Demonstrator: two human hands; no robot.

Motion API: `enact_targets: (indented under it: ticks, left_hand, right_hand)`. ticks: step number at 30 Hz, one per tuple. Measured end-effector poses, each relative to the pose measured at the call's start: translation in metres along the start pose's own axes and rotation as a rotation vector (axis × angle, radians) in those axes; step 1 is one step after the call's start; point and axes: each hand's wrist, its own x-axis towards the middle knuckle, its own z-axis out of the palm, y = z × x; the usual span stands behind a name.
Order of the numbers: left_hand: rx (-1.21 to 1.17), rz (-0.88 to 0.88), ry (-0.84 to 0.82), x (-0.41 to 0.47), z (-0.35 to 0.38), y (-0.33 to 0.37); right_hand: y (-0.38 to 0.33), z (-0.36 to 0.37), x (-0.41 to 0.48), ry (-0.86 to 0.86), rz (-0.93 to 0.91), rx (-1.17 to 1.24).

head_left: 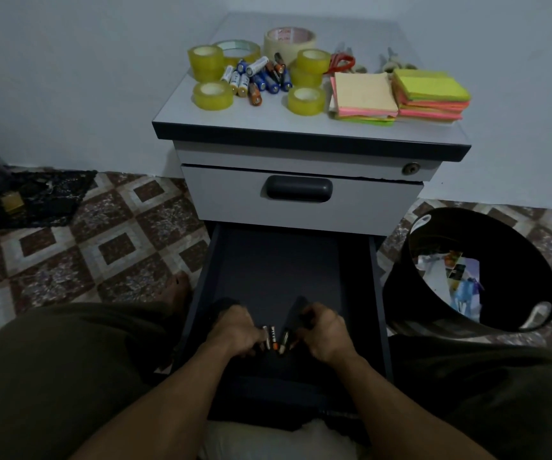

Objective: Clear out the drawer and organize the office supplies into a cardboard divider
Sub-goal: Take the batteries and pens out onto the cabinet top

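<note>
Cabinet surface (175, 111): tape rolls (213, 95), batteries (256, 78), sticky notes (365, 94) staged for sorting | drawer (277, 267): nearly cleared | left hand (234, 330), right hand (326, 333): fingers curled, gathering last batteries (276, 338); divider unseen.

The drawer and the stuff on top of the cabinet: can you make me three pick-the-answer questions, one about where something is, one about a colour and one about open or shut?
1. Where are the sticky note stacks?
A. on the cabinet top
B. in the bin
C. on the floor

2. What colour are the small tape rolls?
A. blue
B. yellow
C. red

3. How is the lower drawer?
A. shut
B. taken out
C. pulled open

Answers: 1 A, they lie on the cabinet top, at its right. 2 B, all look yellow. 3 C, it sticks out, with the left hand and right hand gathering batteries inside.
</note>
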Motion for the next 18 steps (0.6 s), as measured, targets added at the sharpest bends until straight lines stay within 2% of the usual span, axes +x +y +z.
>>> enact_targets:
  ticks: [8,14,18]
  left_hand:
    - [0.111,-0.004,0.024,0.002,0.002,0.003]
    - [0.133,0.044,0.201,0.006,-0.002,0.002]
    - [0.121,0.070,0.187,0.005,0.001,0.000]
  right_hand:
    - [-0.012,0.004,0.000,-0.012,-0.006,-0.074]
    - [-0.012,-0.003,0.002,0.056,0.012,0.003]
    - [-0.013,0.002,-0.006,0.020,0.084,-0.042]
